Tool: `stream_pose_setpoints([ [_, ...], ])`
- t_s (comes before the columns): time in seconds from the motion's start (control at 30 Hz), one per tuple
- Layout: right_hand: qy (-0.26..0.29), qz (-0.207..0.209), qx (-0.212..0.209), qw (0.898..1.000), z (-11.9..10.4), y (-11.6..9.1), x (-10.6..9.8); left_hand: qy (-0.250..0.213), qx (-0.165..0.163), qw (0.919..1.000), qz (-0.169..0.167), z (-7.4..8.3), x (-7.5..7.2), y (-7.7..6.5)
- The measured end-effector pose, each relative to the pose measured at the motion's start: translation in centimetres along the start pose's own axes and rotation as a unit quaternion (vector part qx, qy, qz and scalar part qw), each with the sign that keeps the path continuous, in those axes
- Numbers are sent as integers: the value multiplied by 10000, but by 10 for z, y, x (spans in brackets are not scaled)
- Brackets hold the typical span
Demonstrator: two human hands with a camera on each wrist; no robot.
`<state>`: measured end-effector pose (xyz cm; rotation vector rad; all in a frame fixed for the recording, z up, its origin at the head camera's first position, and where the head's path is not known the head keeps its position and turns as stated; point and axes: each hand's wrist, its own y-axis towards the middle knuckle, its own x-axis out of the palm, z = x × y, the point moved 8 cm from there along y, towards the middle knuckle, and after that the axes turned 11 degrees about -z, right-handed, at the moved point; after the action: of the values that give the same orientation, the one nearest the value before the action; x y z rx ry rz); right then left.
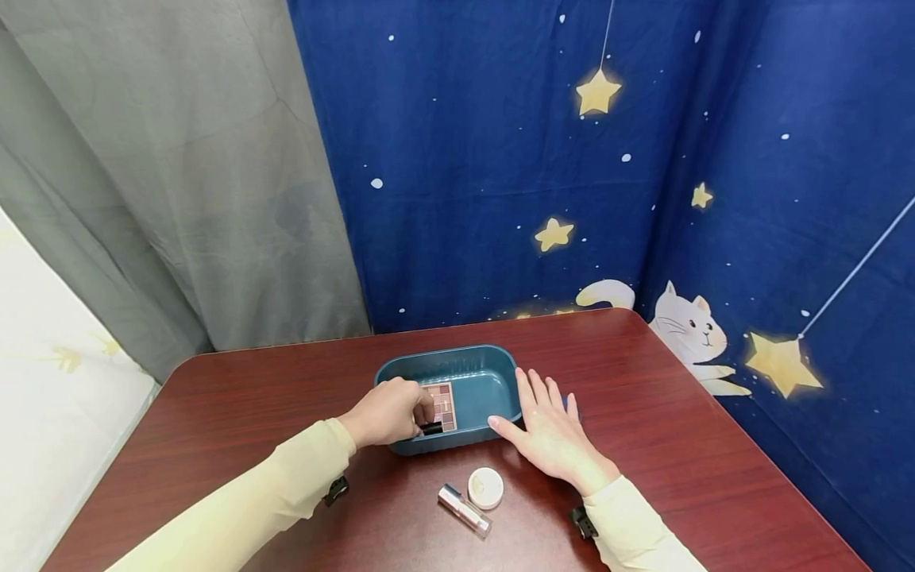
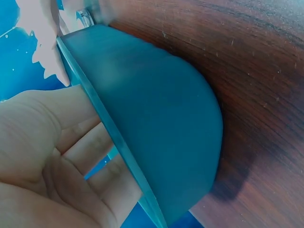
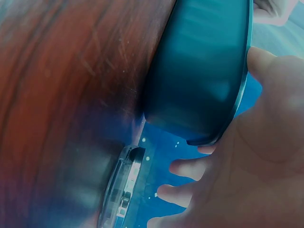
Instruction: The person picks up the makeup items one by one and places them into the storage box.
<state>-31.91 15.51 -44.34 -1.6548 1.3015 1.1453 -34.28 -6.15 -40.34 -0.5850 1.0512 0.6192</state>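
Note:
A teal oval basket (image 1: 457,441) stands on the table, seen side-on in both wrist views. Over its left end reaches my left hand (image 1: 391,411), fingers bent down inside and pinching a small black stick-like item (image 1: 431,428). In the left wrist view the rim hides those fingertips. Beside that item lies an eyeshadow palette (image 1: 445,401) on the basket's floor. My right hand (image 1: 554,433) spreads its fingers at the right end, thumb on the rim (image 3: 246,71). A clear round flat case (image 3: 121,190) sits by the right fingers, mostly covered by the hand in the head view.
In front of the basket lie a round white-lidded jar (image 1: 486,488) and a lip gloss tube (image 1: 465,511) with a silver cap. The dark red table (image 1: 286,381) backs onto a grey curtain (image 1: 214,199) and a blue star-patterned curtain (image 1: 486,159).

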Motion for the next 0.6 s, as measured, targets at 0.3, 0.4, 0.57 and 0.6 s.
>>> stream_pose_setpoints([
  [0.3,-10,-2,-10,10000,-1,0,0,-94,-112,9995,-289,-6,6,8],
  [0.4,-20,-10,-7,10000,0,0,0,-138,-130,9991,-366,-8,8,9],
  [0.57,-15,-18,-11,10000,0,0,0,-72,-131,9990,-424,-8,11,11],
  [0.6,-7,-28,-4,10000,0,0,0,-63,-127,9990,-431,-8,12,11],
])
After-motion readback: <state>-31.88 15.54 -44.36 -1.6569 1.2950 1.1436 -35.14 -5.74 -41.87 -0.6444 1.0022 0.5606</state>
